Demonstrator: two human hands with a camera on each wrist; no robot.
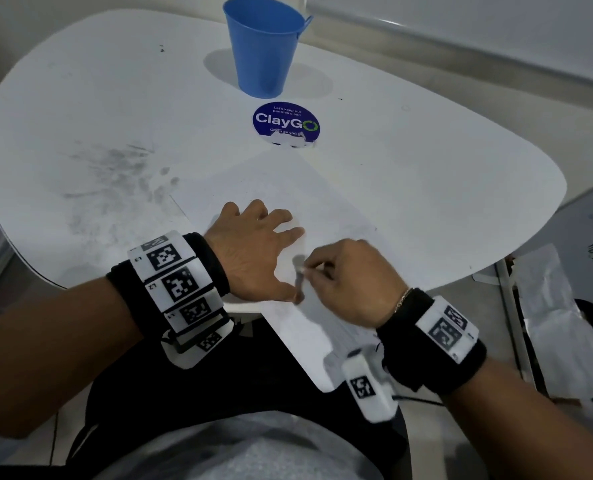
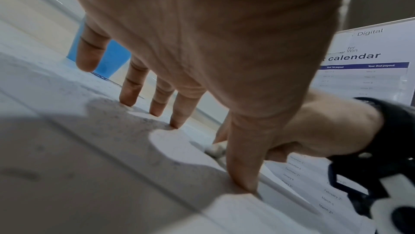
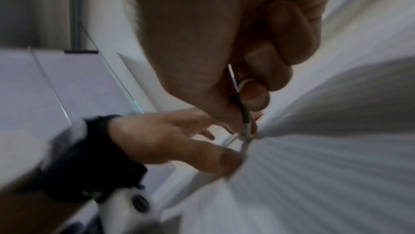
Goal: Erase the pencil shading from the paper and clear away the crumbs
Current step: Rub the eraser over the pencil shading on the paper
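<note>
Paper (image 1: 288,202) lies flat on the white table (image 1: 80,98), its long axis running diagonally from the near edge by the person's lap up and away toward the round sticker (image 1: 285,124); its near corner overhangs the table rim. The sheet looks pale and nearly blank in the head view, with one small dark pencil smudge (image 1: 299,263) at the point where both hands meet. In the left wrist view faint printed rows show on the near part of the sheet, reading "December 21", "January 6", "February 21" and "March 6".

Right hand (image 1: 352,277) pinches a small whitish eraser (image 2: 216,149) between thumb and curled fingers, its tip down on the smudge; the right wrist view is blurred there and adds a thin dark stick-like shape in the same pinch, which I cannot identify. Just left of that pinch, the left hand (image 1: 253,251) is spread flat, straight fingers and thumb pressing the sheet down, holding nothing.

Beyond the grip, the sticker reads "ClayGo", with "Let's keep our pantries clean" above. Farther off stands a blue cup (image 1: 265,46). Left of the hands, grey graphite smears (image 1: 115,174) mark the tabletop. To the right, below the table, lies a printed sheet (image 2: 368,63) showing "Digital" and "calendar".
</note>
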